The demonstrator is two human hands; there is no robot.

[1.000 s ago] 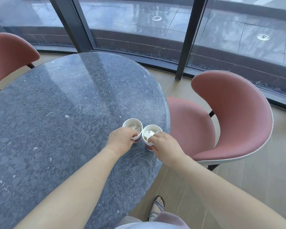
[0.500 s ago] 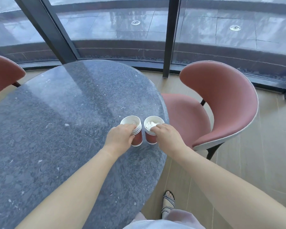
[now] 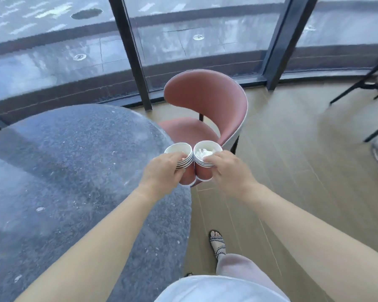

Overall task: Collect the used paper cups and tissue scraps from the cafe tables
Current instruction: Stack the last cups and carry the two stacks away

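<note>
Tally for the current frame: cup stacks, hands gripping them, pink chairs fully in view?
Cup stacks: 2 (left stack, right stack)
Hands: 2 (left hand, right hand)
Pink chairs: 1 (chair)
Total: 5

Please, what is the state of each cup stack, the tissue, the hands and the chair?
Left cup stack: nested, gripped by left hand.
Right cup stack: nested, gripped by right hand, past the table edge.
Tissue scraps: inside right cup stack.
Chair: unoccupied.

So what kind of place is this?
Most likely a cafe: a round stone table, a pink chair by tall windows, and stacks of paper cups with tissue inside.
</note>
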